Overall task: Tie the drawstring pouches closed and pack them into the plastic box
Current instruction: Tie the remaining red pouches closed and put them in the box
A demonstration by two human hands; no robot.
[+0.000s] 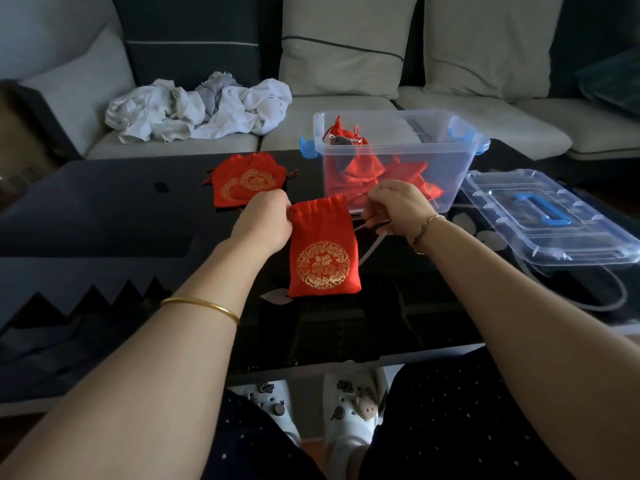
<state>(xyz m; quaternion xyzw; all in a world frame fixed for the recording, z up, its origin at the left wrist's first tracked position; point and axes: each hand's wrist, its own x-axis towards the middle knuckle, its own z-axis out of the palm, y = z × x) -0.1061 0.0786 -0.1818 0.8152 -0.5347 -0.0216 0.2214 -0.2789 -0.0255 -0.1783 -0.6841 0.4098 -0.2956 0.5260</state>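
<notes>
Pale fabric sofa (346, 109) across the background. Glossy black low table (104, 216) in front of it. Crumpled white cloth heap (197, 105) on the sofa's left seat. Clear rectangular plastic box (443, 168) with blue latches at the table's far right, lidless, with several red pouches (363, 164) inside. Clear flat lid (502, 202) with a blue handle just right of the box, flat on the table. Stack of flat red fabric pouches (242, 181) with gold round emblems left of the box. Red drawstring pouch (322, 254) with a gold emblem at centre, near the box's front wall, neck gathered, emblem facing up. Left hand (266, 216) gripping the neck's left edge. Right hand (398, 206) apart from it, fingers curled on the thin cord (360, 224) at the neck's right side.
</notes>
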